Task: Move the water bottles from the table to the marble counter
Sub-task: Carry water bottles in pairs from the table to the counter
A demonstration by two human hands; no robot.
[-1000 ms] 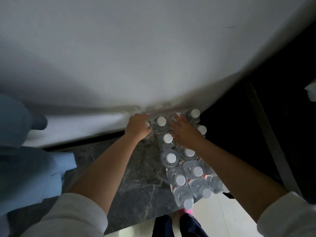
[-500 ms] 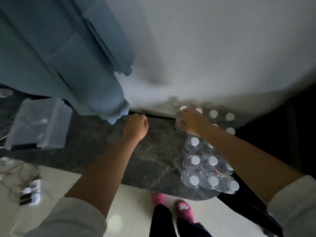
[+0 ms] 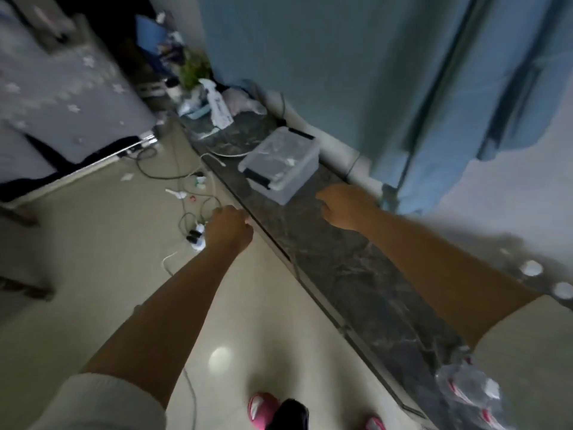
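The clear water bottles point(image 3: 471, 389) with white caps stand grouped on the dark marble counter point(image 3: 350, 271) at the lower right, partly hidden by my right arm; two more bottle caps point(image 3: 531, 268) show further back. My left hand point(image 3: 228, 229) hovers over the floor just off the counter's front edge, fingers curled, holding nothing. My right hand point(image 3: 342, 204) hangs above the counter near a plastic box, fingers loosely bent, empty. The view is blurred.
A lidded clear plastic box point(image 3: 279, 164) sits on the counter ahead of my right hand. Blue curtains point(image 3: 387, 72) hang behind. Cables and a power strip point(image 3: 195, 235) lie on the tiled floor. A spray bottle point(image 3: 217, 103) and clutter stand at the counter's far end.
My view has swung left, away from the bottles. My right hand has let go of the bottle group and both hands have moved left along the counter, empty.
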